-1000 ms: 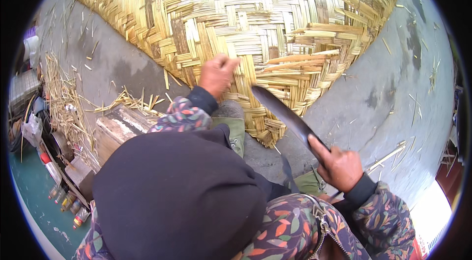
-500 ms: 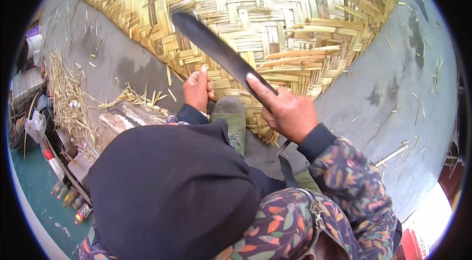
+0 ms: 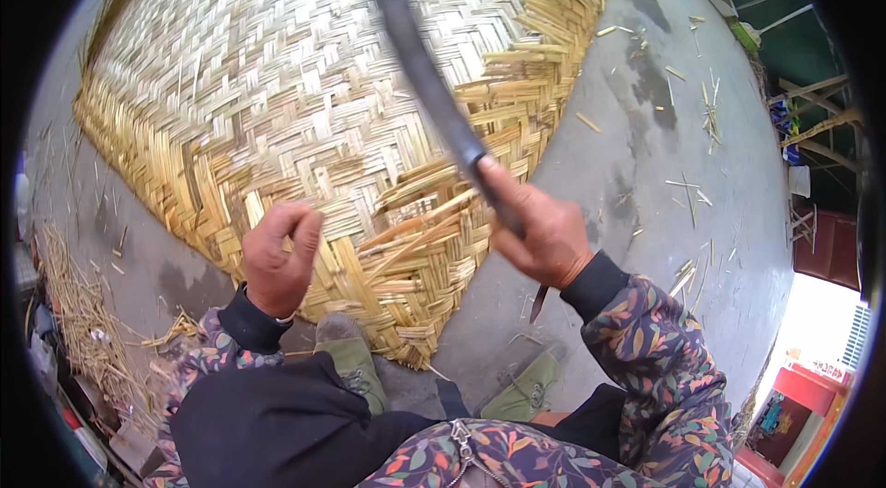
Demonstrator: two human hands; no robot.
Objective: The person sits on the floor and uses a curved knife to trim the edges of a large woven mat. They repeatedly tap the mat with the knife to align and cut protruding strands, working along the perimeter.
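Note:
A large woven mat (image 3: 305, 110) of pale, flattened plant strips lies on the ground before me, its near corner pointing toward my feet. My right hand (image 3: 546, 234) grips the handle of a long, dark, slightly curved machete (image 3: 429, 82). The blade slants up and to the left above the mat, blurred toward its tip. Over the mat's near left part, my left hand (image 3: 281, 257) is curled into a loose fist, and no strip sticks out of it. Several loose strip ends (image 3: 420, 230) stand up from the weave between the two hands.
Grey concrete ground (image 3: 637, 174) with scattered straw bits borders the mat. A straw pile (image 3: 88, 322) and clutter lie at the left. My green shoes (image 3: 524, 386) stand beside the mat's near corner. A red object (image 3: 794, 405) is at the lower right edge.
My view has swung, showing more of the mat. The machete has tipped more upright in my right hand. My left hand has moved left, over the mat, still curled.

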